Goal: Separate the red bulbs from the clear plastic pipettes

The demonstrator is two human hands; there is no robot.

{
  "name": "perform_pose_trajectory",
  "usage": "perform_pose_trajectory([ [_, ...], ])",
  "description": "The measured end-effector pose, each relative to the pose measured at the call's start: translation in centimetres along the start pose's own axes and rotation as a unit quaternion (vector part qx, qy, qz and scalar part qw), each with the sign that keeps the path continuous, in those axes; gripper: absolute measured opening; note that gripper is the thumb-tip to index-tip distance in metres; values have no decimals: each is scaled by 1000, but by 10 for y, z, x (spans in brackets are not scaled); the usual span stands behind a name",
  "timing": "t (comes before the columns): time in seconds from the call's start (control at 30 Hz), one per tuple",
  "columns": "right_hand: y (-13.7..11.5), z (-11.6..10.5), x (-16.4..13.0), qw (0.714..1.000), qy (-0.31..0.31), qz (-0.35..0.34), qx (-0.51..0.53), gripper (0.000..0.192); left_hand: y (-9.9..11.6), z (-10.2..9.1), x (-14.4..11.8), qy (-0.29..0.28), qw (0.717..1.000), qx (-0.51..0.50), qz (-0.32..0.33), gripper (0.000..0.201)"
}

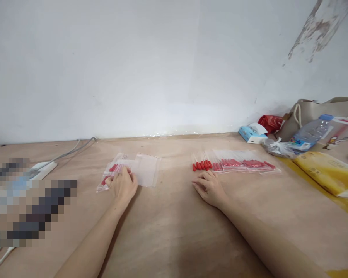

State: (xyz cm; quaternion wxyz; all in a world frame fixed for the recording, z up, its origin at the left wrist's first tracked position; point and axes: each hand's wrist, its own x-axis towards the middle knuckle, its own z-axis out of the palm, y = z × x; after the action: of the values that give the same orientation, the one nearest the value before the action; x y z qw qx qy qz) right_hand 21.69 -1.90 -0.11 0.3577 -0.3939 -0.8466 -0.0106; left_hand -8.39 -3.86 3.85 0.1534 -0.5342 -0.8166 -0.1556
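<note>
My left hand (124, 187) is over a small stack of clear plastic bags (100, 189) on the left of the table, its bent fingertips pinching a bag. Red-ended pieces (113, 168) with thin pale stems show inside these bags. Just right of the hand a flat, clear zip bag (145, 170) lies with nothing visible in it. My right hand (210, 188) rests on the table, its fingers loosely curved, thumb a little apart, and nothing visible in it. Beyond its fingertips is a row of loose red-ended thin sticks (202, 165). Filled bags of red-ended pieces (234, 164) continue that row rightward.
A blue tissue pack (252, 134), a plastic bottle (313, 133), a beige bag (304, 110) and a yellow packet (326, 172) stand or lie at the right. Cables and a white power strip (45, 168) are at the left, beside blurred dark objects. A wall closes the back.
</note>
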Motion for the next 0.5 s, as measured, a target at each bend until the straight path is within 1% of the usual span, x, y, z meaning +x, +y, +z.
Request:
perform_pose_trajectory([
  [0.1,1,1,0,1000,2,0,-5,14,-7,2,3,12,999,24,-25,27],
  [0.17,1,2,0,1000,1,0,-8,14,-12,0,6,36,997,29,-60,34],
  [0.23,1,2,0,1000,0,1,-12,15,-22,-3,11,41,994,31,-101,40],
  [0.3,2,2,0,1000,-1,0,-16,15,-35,-5,17,13,991,25,-128,46],
  [0.4,2,2,0,1000,-1,1,-14,15,-54,-1,25,-51,988,10,-147,56],
  [0.47,2,2,0,1000,-1,4,-10,15,-63,5,29,-83,985,-7,-154,56],
  [0.5,3,2,0,1000,-1,5,-8,15,-67,7,31,-89,984,-36,-147,53],
])
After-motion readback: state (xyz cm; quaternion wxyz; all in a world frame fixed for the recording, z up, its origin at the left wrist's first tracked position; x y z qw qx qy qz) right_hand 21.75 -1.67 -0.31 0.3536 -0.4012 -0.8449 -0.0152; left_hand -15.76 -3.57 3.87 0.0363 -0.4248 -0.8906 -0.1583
